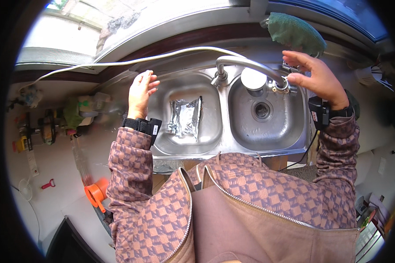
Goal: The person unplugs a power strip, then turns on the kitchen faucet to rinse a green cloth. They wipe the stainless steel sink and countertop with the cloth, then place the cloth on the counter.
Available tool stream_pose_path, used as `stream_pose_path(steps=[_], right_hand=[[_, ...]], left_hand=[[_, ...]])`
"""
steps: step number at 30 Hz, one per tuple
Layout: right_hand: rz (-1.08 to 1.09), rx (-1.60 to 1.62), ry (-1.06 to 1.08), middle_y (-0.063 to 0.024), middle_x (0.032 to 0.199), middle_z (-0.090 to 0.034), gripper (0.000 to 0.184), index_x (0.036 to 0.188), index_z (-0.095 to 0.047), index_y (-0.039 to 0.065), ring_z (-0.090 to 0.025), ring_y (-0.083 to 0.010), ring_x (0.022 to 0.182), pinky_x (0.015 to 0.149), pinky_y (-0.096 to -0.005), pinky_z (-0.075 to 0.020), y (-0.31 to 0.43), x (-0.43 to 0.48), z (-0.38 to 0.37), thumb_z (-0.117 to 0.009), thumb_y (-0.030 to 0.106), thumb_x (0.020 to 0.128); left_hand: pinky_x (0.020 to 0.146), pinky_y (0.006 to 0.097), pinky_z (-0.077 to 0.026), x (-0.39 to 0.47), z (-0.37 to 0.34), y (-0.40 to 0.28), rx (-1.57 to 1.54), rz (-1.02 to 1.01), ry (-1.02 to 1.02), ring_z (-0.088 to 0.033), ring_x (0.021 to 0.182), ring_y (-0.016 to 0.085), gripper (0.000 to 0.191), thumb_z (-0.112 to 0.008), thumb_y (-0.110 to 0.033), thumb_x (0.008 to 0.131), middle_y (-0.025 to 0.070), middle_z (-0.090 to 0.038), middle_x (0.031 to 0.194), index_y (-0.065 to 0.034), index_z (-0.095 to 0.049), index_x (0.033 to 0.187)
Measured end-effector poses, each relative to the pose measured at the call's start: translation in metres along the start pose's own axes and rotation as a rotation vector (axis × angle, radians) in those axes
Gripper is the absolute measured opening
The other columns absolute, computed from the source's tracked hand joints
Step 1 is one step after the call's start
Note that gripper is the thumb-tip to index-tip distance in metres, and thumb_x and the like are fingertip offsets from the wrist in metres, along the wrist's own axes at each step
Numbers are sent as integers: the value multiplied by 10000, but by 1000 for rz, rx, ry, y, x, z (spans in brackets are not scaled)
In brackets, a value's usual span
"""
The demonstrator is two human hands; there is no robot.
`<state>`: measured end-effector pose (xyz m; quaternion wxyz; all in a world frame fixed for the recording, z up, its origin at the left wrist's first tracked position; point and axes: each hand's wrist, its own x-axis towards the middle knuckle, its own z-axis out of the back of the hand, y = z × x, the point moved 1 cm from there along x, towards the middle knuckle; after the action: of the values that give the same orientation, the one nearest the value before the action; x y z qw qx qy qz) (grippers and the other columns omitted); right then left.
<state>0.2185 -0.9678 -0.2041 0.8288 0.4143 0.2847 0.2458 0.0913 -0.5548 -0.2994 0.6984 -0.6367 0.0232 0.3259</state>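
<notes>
My left hand [141, 92] is raised at the left edge of the double stainless steel sink [224, 131], its fingers loosely bent and holding nothing visible. Lying in the left basin is a silvery plastic bag [186, 116], with a small metal fitting [171, 128] at its lower left corner. A curved metal faucet [250, 63] reaches over the right basin. Close beside its outlet, which has a metal collar [280, 86], is my right hand [311, 77], thumb and fingers apart. A white round lid or cup [253, 79] stands at the back of the right basin, above the drain strainer [262, 111].
A green cloth [296, 33] hangs behind the right hand. A white cable [135, 60] runs along the window sill. Containers [92, 105] stand at the left of the counter, and an orange plastic funnel [96, 195] is lower left. A white basket [368, 75] is at the right.
</notes>
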Motion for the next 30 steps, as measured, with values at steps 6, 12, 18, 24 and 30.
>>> stream_pose_path(steps=[6, 12, 18, 24, 30], right_hand=[[-225, 135, -107, -104, 1108, -561, 402, 1189, -506, 10, -513, -158, 1035, 904, -271, -382, -56, 13, 4, -520, 273, 885], [-485, 258, -69, -67, 1129, -557, 491, 1171, -528, 56, -490, -144, 1055, 884, -275, -367, -110, 21, -42, -448, 451, 891], [-434, 427, -153, -81, 1164, -539, 502, 1222, -494, 89, -488, -149, 1076, 901, -272, -360, -118, 25, -43, -488, 448, 872], [-100, 83, -75, -93, 1032, -583, 597, 1179, -504, 43, -542, -166, 932, 830, -274, -414, -107, 36, -53, -585, 492, 793], [-188, 65, -75, -71, 929, -590, 564, 1082, -537, 29, -537, -150, 867, 797, -264, -410, -113, 46, -61, -541, 522, 810]], left_hand=[[665, 211, -455, 8, 0, 26, -45, 98, 60, -596, 793, 114, 292, -524, -314, 884, 43, -596, 930, -65, -558, 1034], [657, 205, -459, 8, 10, 51, -39, 180, 86, -602, 786, 112, 267, -514, -293, 892, 41, -607, 920, -68, -569, 1025], [681, 219, -471, -16, 37, 68, -52, 215, 79, -605, 818, 133, 291, -483, -280, 910, 69, -605, 950, -35, -547, 1053], [677, 211, -467, -57, 62, 93, -68, 279, 22, -605, 808, 120, 280, -488, -258, 907, 61, -611, 939, -29, -557, 1054], [670, 211, -470, -89, 70, 113, -90, 338, -28, -607, 804, 123, 274, -501, -237, 901, 60, -612, 940, -27, -563, 1067]])
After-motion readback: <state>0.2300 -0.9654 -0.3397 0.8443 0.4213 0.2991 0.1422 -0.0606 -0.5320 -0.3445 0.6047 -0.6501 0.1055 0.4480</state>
